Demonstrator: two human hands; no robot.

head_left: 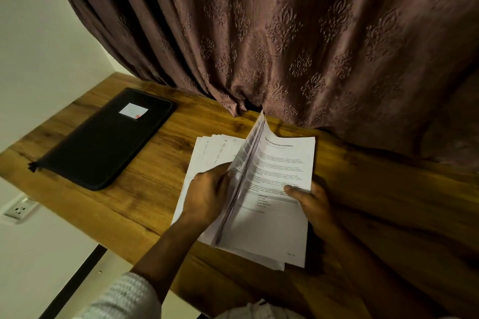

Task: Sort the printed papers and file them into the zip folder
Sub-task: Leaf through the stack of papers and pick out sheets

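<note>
zip folder [103,142] left of papers [282,171], curtain [285,33] behind, perhaps against them

Matt paper sheets [280,176]; grained wood desk [145,189]; embossed cloth curtain [285,33]; folder [108,137] possibly fabric.

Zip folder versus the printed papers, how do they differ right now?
The zip folder is black; the printed papers are white with text. The zip folder lies flat and untouched; the printed papers are held by the left hand and right hand, with some sheets lifted upright. Both are on the wooden table.
</note>
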